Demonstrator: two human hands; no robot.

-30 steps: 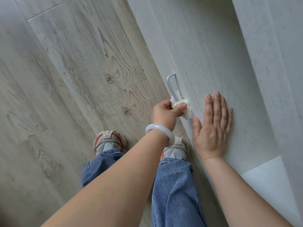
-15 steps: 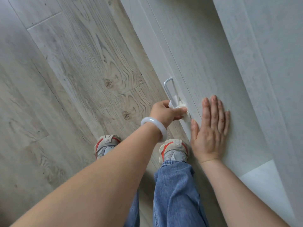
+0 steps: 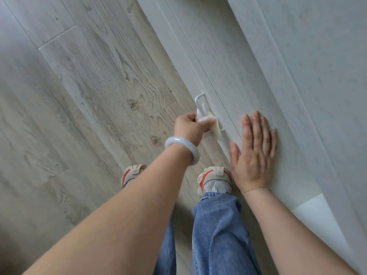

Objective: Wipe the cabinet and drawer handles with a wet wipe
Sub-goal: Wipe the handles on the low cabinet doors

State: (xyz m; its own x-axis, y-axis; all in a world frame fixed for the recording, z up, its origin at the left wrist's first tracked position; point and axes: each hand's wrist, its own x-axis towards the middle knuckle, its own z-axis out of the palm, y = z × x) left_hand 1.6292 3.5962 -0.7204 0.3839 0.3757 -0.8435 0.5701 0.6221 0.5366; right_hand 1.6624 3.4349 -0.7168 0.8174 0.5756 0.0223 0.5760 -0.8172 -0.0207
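Observation:
A white bar handle (image 3: pixel 199 100) stands out from the pale grey cabinet door (image 3: pixel 248 80). My left hand (image 3: pixel 190 128), with a white bangle on its wrist, grips a white wet wipe (image 3: pixel 275 128) wrapped round the lower part of the handle; only the handle's upper end shows. My right hand (image 3: pixel 253 153) lies flat with straight fingers on the door panel just right of the handle.
Grey wood-grain floor (image 3: pixel 89 96) fills the left. My two sneakers (image 3: pixel 215 178) and blue jeans stand close to the cabinet base. A white top surface (image 3: pixel 317 217) shows at the lower right, and a further grey panel (image 3: pixel 327 56) lies right of the door.
My left hand with the wipe has slid along the handle, so less of the bar shows above it. My right hand stays flat on the door.

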